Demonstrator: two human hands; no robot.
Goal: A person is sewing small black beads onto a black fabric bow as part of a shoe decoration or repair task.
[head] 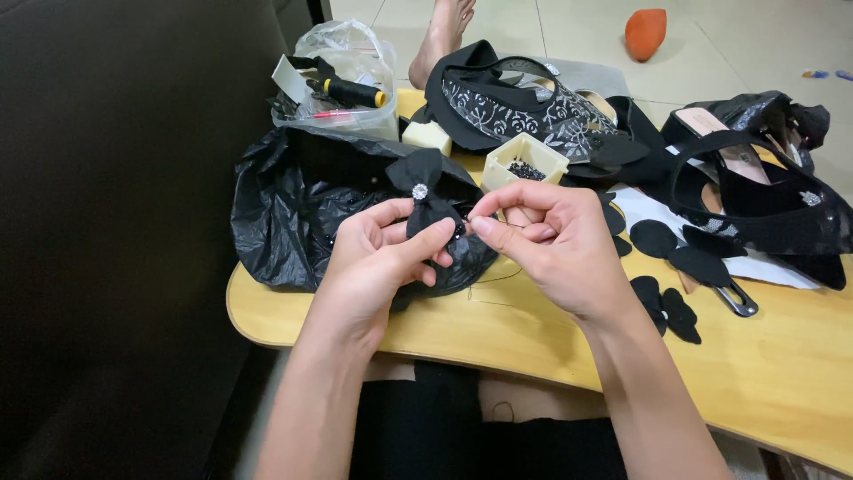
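Centrally, above the wooden table's point(800, 373) near edge, the left hand point(378, 258) pinches a black fabric bow point(426, 191) standing upright, jewel facing the camera. Just right, the right hand point(551, 244) pinches thread beside it. A bead box point(524, 160) sits behind; black cutouts point(666, 307) lie rightward.

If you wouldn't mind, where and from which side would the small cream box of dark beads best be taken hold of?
Probably by its two opposite side walls, coming down from above. The cream box stands upright and open-topped on the wooden table, so a level grip on the outer walls should keep the beads from spilling. The right hand is nearest it; dark shoe pieces crowd its far side.
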